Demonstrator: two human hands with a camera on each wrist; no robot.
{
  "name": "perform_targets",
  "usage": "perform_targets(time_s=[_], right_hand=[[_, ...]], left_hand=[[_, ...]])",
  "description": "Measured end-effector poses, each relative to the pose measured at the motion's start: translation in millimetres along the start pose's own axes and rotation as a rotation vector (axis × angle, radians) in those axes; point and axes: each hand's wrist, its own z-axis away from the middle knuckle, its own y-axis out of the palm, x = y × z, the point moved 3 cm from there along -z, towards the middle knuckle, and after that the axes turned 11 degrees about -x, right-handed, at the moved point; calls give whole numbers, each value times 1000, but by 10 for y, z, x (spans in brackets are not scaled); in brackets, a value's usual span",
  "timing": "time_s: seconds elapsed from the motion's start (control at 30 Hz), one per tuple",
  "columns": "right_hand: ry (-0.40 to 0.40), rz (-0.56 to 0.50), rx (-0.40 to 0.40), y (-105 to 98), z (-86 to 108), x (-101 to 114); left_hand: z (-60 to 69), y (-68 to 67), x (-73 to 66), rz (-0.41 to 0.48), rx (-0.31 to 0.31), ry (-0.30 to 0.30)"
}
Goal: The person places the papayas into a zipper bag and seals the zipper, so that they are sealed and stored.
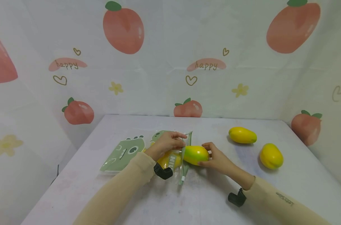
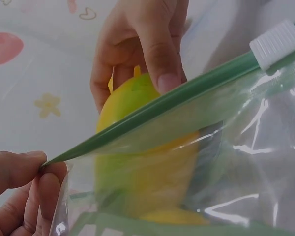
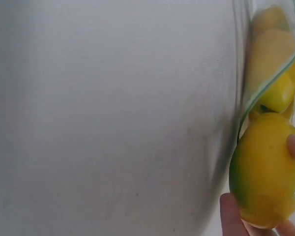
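Observation:
My left hand (image 1: 168, 142) pinches the top corner of a clear zip bag (image 2: 246, 172) at its green zip strip (image 2: 187, 96). The mouth is spread apart, and a white slider (image 2: 278, 44) sits toward the strip's other end. In my right hand (image 1: 217, 159) is a yellow-green mango (image 1: 196, 154), gripped by its outer end between thumb and fingers. Its inner end is inside the bag's mouth. More yellow mangoes (image 3: 275, 54) lie in the bag, partly hidden by my left hand and wrist.
Two yellow mangoes, one farther back (image 1: 242, 135) and one nearer (image 1: 271, 156), lie on the right of the white table (image 1: 210, 203). A green dinosaur-printed flat piece (image 1: 124, 154) lies left of my left hand; I cannot tell whether it is a separate bag. Fruit-printed cloth (image 1: 159, 87) hangs behind.

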Motion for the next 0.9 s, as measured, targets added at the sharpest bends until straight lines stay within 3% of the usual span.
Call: perform_targets(time_s=[0.3,0.5,0.9], right_hand=[[-16,-45,20,53,-14,51],[-89,-58,39,96,-28,105],[-28,-66,12,197,-47,148]], left_hand=[[4,-1,10,30,10,0],[-1,-4,10,12,9,3],[18,-15,-5,21,9,9]])
